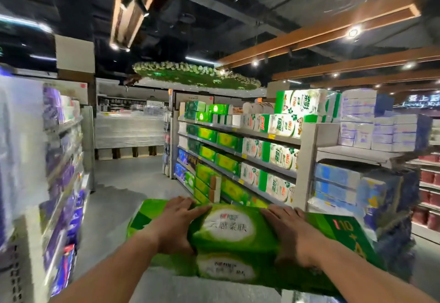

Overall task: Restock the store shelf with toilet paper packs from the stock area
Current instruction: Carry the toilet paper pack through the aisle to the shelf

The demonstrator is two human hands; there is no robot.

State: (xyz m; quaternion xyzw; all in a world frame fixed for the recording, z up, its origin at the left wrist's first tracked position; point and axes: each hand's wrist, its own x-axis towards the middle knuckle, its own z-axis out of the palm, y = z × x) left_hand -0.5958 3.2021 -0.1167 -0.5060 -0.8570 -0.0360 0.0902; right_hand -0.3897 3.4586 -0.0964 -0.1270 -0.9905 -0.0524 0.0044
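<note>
Person carries a big green toilet paper pack [234,236] in front of the body, low in the head view, held out over the aisle floor [133,179]. Left hand [177,225] grasps the pack on its left side — fingers spread over the top edge, thumb side wrapping down the near face. Right hand [289,233] grasps the pack on its right side the same way, fingers lying across the top, palm pressed on the wrap. Both forearms are bare and reach in from the bottom corners.

The pack is wide, plastic-wrapped, with white oval labels on the near face (Chinese print, one oval above another) and a dark green panel with "10+" at its right end. It tilts a little, right end lower.

Just beyond the pack and to its right stands the store shelf [238,157], a multi-tier unit stocked with green tissue packs and white-green roll packs [283,125]; more white-green packs [307,102] sit on its top. The pack is not touching the shelf. Further right of the pack, the shelf's end bay holds blue-and-white packs [338,179] and stacked white boxes [381,131].

Left of the pack — a blurred shelf [64,171] of purple and white goods. Far behind the pack, a counter covered in clear sheeting [128,131]. Above it hangs a green leafy ceiling decoration [195,75] under dark ceiling with wooden beams.
</note>
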